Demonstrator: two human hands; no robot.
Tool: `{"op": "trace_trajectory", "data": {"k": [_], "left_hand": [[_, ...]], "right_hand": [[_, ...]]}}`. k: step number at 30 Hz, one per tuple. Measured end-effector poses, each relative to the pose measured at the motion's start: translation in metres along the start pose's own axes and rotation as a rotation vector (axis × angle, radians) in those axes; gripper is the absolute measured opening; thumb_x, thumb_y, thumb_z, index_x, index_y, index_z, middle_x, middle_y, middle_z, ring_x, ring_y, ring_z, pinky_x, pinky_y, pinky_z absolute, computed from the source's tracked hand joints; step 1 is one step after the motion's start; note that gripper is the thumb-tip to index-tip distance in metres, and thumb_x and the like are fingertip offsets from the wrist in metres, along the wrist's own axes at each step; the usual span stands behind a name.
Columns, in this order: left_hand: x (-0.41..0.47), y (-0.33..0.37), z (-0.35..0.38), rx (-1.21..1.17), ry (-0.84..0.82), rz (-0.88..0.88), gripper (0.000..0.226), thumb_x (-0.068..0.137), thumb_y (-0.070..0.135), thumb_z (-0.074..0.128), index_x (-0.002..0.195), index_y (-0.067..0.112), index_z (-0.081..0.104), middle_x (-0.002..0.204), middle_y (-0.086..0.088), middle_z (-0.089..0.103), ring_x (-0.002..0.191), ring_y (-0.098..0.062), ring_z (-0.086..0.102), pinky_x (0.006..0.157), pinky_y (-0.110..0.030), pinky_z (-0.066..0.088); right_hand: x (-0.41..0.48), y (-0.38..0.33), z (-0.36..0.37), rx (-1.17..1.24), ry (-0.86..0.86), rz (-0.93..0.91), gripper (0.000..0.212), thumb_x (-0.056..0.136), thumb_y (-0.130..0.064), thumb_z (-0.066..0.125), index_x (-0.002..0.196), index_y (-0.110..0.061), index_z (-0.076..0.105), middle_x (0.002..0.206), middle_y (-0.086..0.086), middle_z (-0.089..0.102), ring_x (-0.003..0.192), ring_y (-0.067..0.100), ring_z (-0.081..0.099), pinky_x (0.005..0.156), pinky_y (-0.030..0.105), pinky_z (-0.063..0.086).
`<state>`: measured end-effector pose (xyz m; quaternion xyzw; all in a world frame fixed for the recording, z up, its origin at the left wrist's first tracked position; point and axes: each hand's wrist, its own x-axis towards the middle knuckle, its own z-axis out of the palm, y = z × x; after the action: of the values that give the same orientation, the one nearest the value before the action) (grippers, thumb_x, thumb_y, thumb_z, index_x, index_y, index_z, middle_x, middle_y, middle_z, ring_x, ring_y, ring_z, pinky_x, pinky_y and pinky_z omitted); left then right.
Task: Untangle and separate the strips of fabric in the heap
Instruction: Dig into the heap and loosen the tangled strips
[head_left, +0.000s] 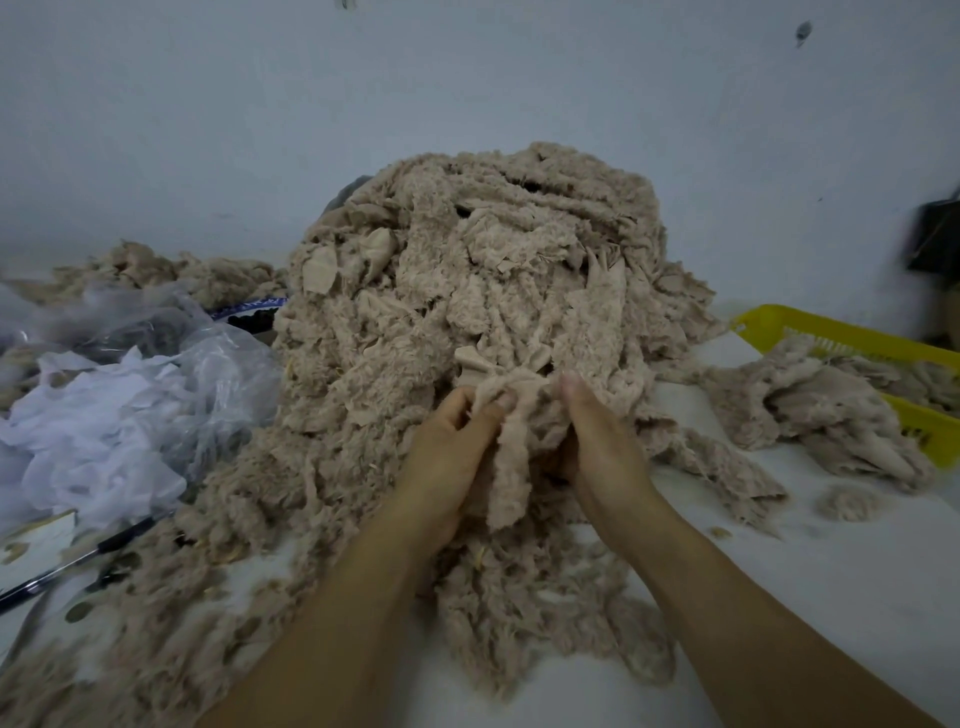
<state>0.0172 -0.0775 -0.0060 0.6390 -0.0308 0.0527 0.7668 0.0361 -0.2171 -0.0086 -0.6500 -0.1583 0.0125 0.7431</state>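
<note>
Separation of a single strip is judged to be the step in hand. In the head view, the heap of fuzzy beige fabric fills the centre of the frame, piled against the wall and spilling down toward the lower edge. Just below centre, at the heap's near face, the strip is grasped at its upper end by both hands. The left hand has its fingers curled round the bunched top. The right hand pinches the same bunch from the other side — thumb on top, the other fingers tucked underneath and mostly hidden. The strip's free tail hangs down between the wrists over loose fabric.

The next move is judged to call for the strip to be drawn toward the lower edge and lifted free. The bunched part near the thumbs would be eased apart rather than yanked, since neighbouring pieces appear caught up with it.

Open room is found at lower right, where bare table shows. A smaller pile and a yellow basket lie toward the right edge. The left side is crowded — a plastic bag, white cloth and a pen lie close against the heap's edge
</note>
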Motion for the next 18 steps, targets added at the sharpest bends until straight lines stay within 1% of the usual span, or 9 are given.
{"op": "trace_trajectory", "data": {"k": [3,4,6,8,11,13,14,16,18], "left_hand": [[0.001,-0.001,-0.003,0.087,0.062,0.096,0.024,0.091,0.035,0.069,0.068,0.039,0.065,0.071,0.010,0.069,0.068,-0.008,0.065,0.060,-0.025,0.051],[0.002,-0.002,-0.004,0.084,0.069,0.114,0.024,0.092,0.035,0.069,0.069,0.039,0.066,0.074,0.009,0.070,0.071,-0.008,0.066,0.062,-0.026,0.052],[0.003,-0.003,-0.004,0.021,0.063,0.097,0.020,0.093,0.037,0.067,0.074,0.035,0.069,0.084,0.001,0.073,0.079,-0.016,0.069,0.070,-0.033,0.056],[0.003,-0.004,-0.005,-0.023,0.072,0.076,0.021,0.096,0.037,0.062,0.080,0.030,0.072,0.090,-0.002,0.074,0.084,-0.018,0.069,0.072,-0.030,0.057],[0.004,-0.006,-0.004,-0.011,0.065,0.078,0.027,0.099,0.040,0.056,0.080,0.027,0.071,0.080,0.004,0.071,0.073,-0.011,0.064,0.062,-0.023,0.051],[0.004,-0.010,-0.005,0.131,0.067,0.082,0.025,0.098,0.046,0.054,0.085,0.030,0.069,0.078,0.012,0.069,0.074,-0.007,0.063,0.066,-0.021,0.049],[0.004,-0.011,-0.005,0.210,0.068,0.099,0.021,0.097,0.047,0.055,0.088,0.034,0.068,0.080,0.016,0.069,0.076,-0.002,0.064,0.065,-0.017,0.048],[0.005,-0.014,-0.005,0.300,0.057,0.126,0.008,0.096,0.045,0.058,0.095,0.040,0.065,0.089,0.018,0.068,0.078,0.005,0.064,0.059,-0.009,0.046],[0.005,-0.018,-0.004,0.361,0.027,0.105,0.009,0.094,0.045,0.061,0.104,0.045,0.060,0.105,0.019,0.066,0.086,0.004,0.065,0.061,-0.009,0.048]], "right_hand": [[-0.002,0.002,0.002,-0.221,-0.097,0.016,0.095,0.067,-0.089,0.052,0.139,-0.027,0.050,0.136,-0.010,0.058,0.127,0.013,0.054,0.104,0.038,0.045],[-0.002,0.004,0.002,-0.295,-0.097,0.027,0.092,0.068,-0.085,0.056,0.142,-0.030,0.044,0.135,-0.017,0.056,0.126,0.008,0.053,0.100,0.029,0.047],[-0.001,0.006,0.001,-0.315,-0.091,-0.020,0.048,0.085,-0.060,0.062,0.125,-0.034,0.054,0.117,-0.022,0.065,0.113,0.005,0.061,0.087,0.020,0.052],[0.002,0.006,-0.001,-0.252,-0.039,-0.035,0.016,0.096,-0.034,0.061,0.111,-0.029,0.063,0.102,-0.010,0.073,0.099,0.011,0.068,0.084,0.028,0.057],[0.008,-0.009,-0.023,0.339,0.224,-0.053,0.024,0.099,-0.030,0.056,0.099,-0.009,0.067,0.080,0.002,0.073,0.077,0.019,0.069,0.066,0.031,0.059],[0.011,-0.019,-0.042,0.787,0.320,-0.116,0.046,0.097,-0.051,0.050,0.105,-0.008,0.063,0.088,0.005,0.074,0.078,0.018,0.072,0.059,0.025,0.056],[0.011,-0.020,-0.045,0.842,0.369,-0.090,0.059,0.094,-0.061,0.046,0.112,-0.007,0.060,0.098,0.009,0.074,0.083,0.020,0.073,0.061,0.026,0.057],[0.013,-0.010,-0.041,0.593,0.441,0.003,0.064,0.094,-0.065,0.041,0.118,-0.008,0.058,0.106,0.010,0.070,0.077,0.015,0.071,0.060,0.026,0.056],[0.013,0.000,-0.032,0.085,0.484,0.008,0.043,0.100,-0.051,0.043,0.118,-0.015,0.060,0.100,0.003,0.067,0.067,0.010,0.066,0.057,0.024,0.053]]}}
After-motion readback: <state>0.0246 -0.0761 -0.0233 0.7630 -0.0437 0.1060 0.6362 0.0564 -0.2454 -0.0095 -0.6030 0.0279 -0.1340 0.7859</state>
